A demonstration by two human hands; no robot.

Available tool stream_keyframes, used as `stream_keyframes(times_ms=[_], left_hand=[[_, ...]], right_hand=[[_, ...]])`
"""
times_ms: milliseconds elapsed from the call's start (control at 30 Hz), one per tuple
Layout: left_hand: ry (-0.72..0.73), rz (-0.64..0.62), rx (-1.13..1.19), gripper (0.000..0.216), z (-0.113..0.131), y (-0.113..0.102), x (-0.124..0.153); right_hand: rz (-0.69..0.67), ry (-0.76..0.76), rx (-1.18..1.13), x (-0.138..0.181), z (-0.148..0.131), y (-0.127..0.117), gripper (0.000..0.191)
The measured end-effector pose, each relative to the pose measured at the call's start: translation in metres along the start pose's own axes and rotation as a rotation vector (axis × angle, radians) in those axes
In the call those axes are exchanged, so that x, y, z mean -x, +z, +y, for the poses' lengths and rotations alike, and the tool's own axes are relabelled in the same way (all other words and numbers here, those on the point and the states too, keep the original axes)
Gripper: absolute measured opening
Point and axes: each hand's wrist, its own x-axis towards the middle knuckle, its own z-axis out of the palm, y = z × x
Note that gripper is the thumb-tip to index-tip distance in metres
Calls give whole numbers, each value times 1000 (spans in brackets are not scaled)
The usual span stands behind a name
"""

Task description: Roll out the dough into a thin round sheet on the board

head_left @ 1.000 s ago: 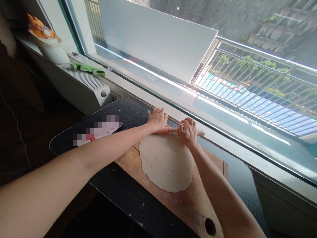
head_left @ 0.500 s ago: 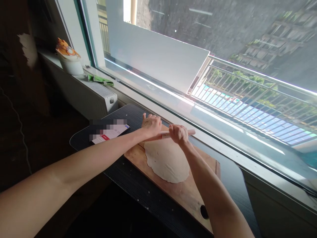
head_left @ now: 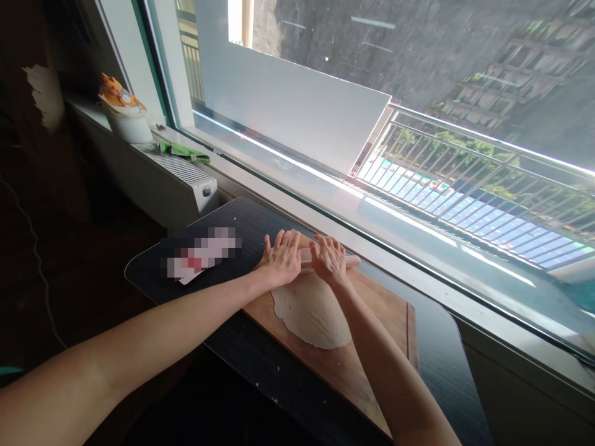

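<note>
A pale rolling pin [head_left: 352, 261] lies across the far end of a flat, oval sheet of dough [head_left: 311, 316]. My left hand [head_left: 282, 257] rests on the pin's left part with its fingers stretched out and spread. Beside it, my right hand [head_left: 329, 257] lies flat over the pin, fingers extended forward. The pin's right end sticks out past that hand, while its left end is hidden. Under the dough is a wooden board [head_left: 388, 313], partly covered by my right forearm.
The board sits on a dark table [head_left: 441, 347] beside a window. A phone [head_left: 191, 275], mostly pixelated, lies at the table's left. Beyond are a radiator [head_left: 186, 198], a green cloth [head_left: 183, 152] and a white container [head_left: 130, 126] with something orange on top.
My fingers have straightened from a curl around the rolling pin to lying flat on it. My left hand has come a little nearer to me. The view has shifted slightly.
</note>
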Motion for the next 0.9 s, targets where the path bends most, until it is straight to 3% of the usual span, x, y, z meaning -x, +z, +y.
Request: stream_keyframes(times_ms=[133,200,367,467,600,700,900], left_hand=[[-148,-2,8,55,-15,-8,-33],[-194,-11,16,54,-17,-9,-35],[-31,-59,2,58,1,2,-1],[-17,-36,-11,59,4,2,0],[-204,-29,-19,58,-14,-5,-34],[-229,0,-24,58,-20,-7,-44],[10,-35,-21,60,1,5,-1]], right_hand=[[-83,62,-4,-42,-15,4,49],[-118,72,-1,-52,-19,4,52],[-213,-12,68,-17,-2,-4,45],[-247,-24,107,-5,6,-8,44],[-220,20,57,-41,-6,0,48],[-211,50,27,-61,-14,5,49],[-224,12,84,-7,7,-3,42]])
